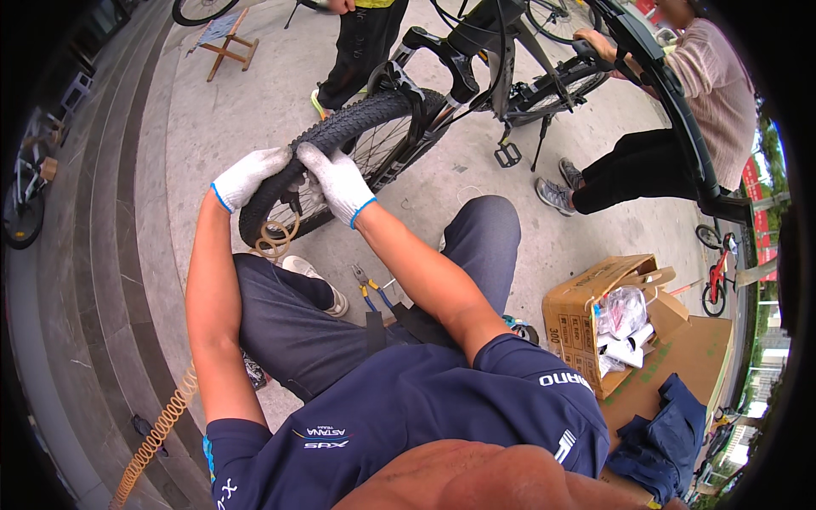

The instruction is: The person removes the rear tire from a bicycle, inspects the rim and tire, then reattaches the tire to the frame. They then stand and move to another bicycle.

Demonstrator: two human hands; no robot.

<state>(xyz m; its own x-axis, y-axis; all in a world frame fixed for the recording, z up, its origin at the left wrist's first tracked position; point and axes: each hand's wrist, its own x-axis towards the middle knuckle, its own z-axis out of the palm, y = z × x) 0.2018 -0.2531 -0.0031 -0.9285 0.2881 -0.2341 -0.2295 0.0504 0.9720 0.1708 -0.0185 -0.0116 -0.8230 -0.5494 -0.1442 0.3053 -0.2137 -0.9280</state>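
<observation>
Two gloved hands (338, 184), bicycle tire (361, 119) between, both touching

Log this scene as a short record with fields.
Left hand: white-gloved, on the front tire
Right hand: white-gloved, on the same tire, to the right of the left hand
Tool: pliers with yellow-and-blue handles, between the person's legs
Hose: orange coiled hose, lower left
Container: open cardboard box holding clear and white packaging, right
Cloth: dark blue garment, lower right
Bystander: another person, upper right
</observation>
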